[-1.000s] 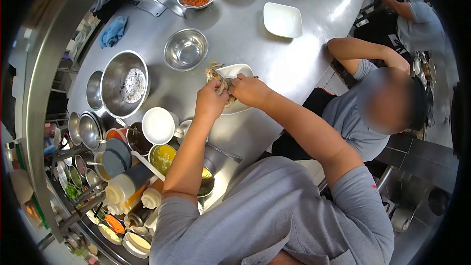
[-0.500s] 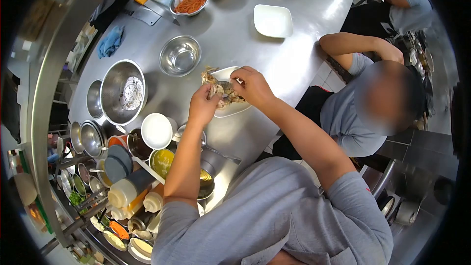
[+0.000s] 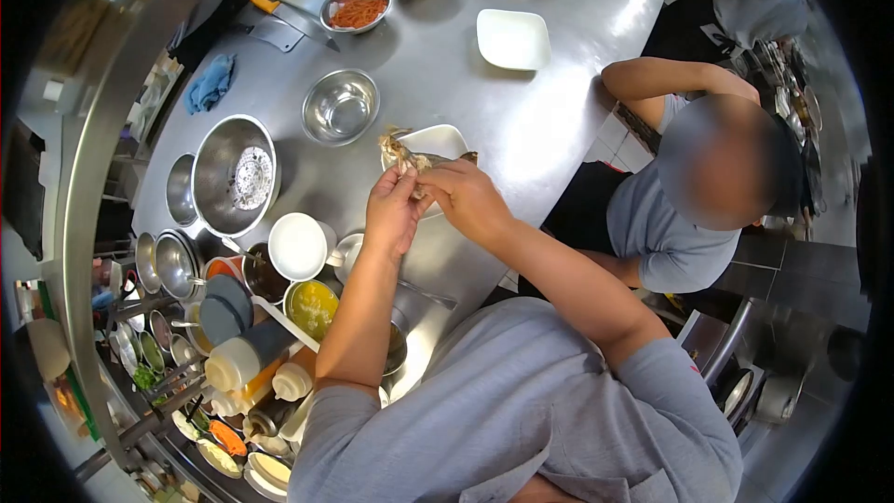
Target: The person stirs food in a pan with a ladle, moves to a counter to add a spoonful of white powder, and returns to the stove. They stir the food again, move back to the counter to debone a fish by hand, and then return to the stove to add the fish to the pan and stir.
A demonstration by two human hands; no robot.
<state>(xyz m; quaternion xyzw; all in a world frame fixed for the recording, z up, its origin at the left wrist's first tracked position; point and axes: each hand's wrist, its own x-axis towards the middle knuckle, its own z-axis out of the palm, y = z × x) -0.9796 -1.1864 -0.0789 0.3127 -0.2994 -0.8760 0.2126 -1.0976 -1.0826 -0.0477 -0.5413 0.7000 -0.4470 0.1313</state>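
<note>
Pale, brownish shredded-looking food, perhaps meat or fish, is pinched in my left hand over a white square dish. My right hand meets it there, fingers pressed together on the same food. My fingers cover part of the food and most of the dish's inside. Just beyond the dish stands a steel bowl with nothing visible in it.
Shredded orange food fills a bowl near a knife. A large steel bowl, sauce bottles and a yellow-filled container are at left. A co-worker stands at the table's right side.
My right hand has moved left and down, closer to my left hand. My left hand has turned slightly, still holding food. The co-worker's head has shifted a little to the left.
</note>
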